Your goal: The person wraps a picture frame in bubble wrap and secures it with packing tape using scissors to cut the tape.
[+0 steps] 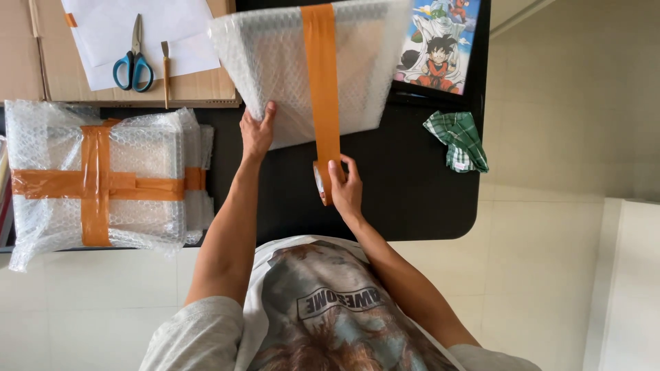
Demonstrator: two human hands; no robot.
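Observation:
A flat package wrapped in bubble wrap [275, 62] is tilted up over the black table [412, 199]. My left hand [257, 132] grips its near edge at the left. An orange strip of tape [322, 75] runs down the middle of the package to a roll of orange tape [321, 185]. My right hand [346, 185] holds that roll just below the package's near edge, with the tape stretched taut.
A stack of bubble-wrapped packages bound with crossed orange tape [96, 178] lies at the left. Blue-handled scissors [133, 63] and a thin tool [166, 69] rest on paper and cardboard behind it. A cartoon picture [438, 48] and a green checked cloth [457, 141] lie at the right.

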